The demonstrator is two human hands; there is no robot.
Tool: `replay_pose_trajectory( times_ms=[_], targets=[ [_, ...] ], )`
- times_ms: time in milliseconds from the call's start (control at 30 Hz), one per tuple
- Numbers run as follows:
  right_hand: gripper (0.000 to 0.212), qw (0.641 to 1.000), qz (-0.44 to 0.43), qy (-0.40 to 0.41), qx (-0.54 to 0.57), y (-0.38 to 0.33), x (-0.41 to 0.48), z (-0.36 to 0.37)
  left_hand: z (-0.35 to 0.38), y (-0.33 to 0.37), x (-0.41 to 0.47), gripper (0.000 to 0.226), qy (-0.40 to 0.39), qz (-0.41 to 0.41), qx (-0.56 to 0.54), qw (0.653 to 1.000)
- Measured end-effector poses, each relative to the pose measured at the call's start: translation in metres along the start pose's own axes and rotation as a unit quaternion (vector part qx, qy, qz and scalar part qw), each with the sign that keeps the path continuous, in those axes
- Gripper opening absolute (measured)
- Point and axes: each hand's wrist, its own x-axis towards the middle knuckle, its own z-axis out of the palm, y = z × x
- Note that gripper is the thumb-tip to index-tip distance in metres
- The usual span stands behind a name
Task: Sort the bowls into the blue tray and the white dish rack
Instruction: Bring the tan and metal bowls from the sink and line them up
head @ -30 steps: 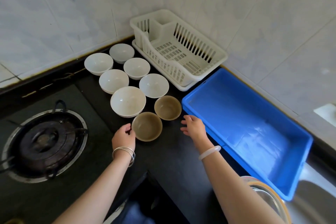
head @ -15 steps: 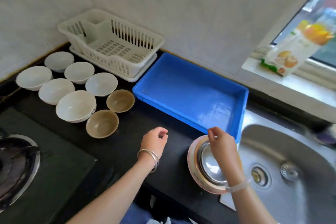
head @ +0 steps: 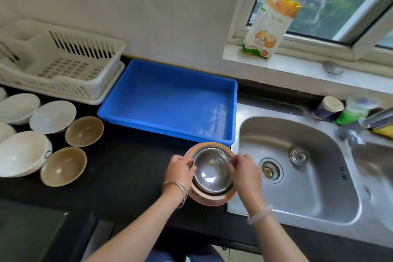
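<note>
We're gripping steel bowl [head: 211, 171] by rim: left hand [head: 179, 169] on left edge, right hand [head: 244, 171] on right. It's sitting nested in orange-rimmed bowl [head: 212, 199] on worktop [head: 127, 176]. Blue tray [head: 165, 132] lying just beyond, straight ahead; white dish rack [head: 63, 70] well off to left-back, nearer left hand.

Single head cam, wide-angle — aimed fwd and steeply down at black counter [head: 131, 176], close above it. Frames left hand [head: 179, 169] and right hand [head: 244, 171] low centre, both gripping steel bowl [head: 211, 169]; cuts white dish rack [head: 63, 66] at left edge, takes in sink [head: 297, 176] at right, window [head: 329, 0] top right — only view.
</note>
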Motion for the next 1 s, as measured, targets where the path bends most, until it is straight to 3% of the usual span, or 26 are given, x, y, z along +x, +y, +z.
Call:
replay_pose_trajectory(
  times_ms=[400, 600, 1000],
  targets=[
    [0.017, 0.979, 0.091, -0.084, 0.162, 0.012, 0.013, -0.021, 0.004, 0.008, 0.004, 0.019, 0.01, -0.019, -0.018, 1.0],
    [0.017, 0.951, 0.13, -0.065, 0.273, 0.022, 0.016, -0.037, 0.003, 0.015, 0.004, 0.006, 0.03, -0.033, 0.008, 0.999],
    [0.019, 0.93, 0.127, -0.057, 0.34, 0.026, 0.012, -0.049, -0.001, 0.026, 0.005, 0.006, 0.011, -0.034, -0.07, 0.997]
  ],
)
